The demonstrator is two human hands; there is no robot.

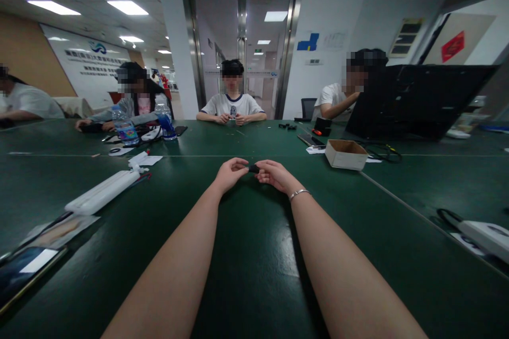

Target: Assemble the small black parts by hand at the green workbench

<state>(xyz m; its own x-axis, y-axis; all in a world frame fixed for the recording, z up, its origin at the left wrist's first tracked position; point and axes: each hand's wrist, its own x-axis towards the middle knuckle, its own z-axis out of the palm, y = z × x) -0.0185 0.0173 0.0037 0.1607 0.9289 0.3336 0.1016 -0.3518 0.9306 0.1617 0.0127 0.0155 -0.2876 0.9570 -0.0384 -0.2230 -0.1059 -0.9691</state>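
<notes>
Between my two hands is a small black object (253, 168), held just above or on the green tabletop (254, 233); its kind is too small to make out. The thumb and fingers of my left hand (231, 174) pinch its left end. From the other side, my right hand (274, 175) grips it with thumb and forefinger, the remaining fingers curled in. A silver bracelet (299, 194) circles my right wrist. Part of the black object is hidden behind my fingertips.
Right of my hands stands an open cardboard box (345, 154), with a large black monitor (413, 100) behind it. A white power strip (103, 193) and a phone (32, 273) lie at left. Two bottles (125, 127) stand farther back. Several people sit around the table.
</notes>
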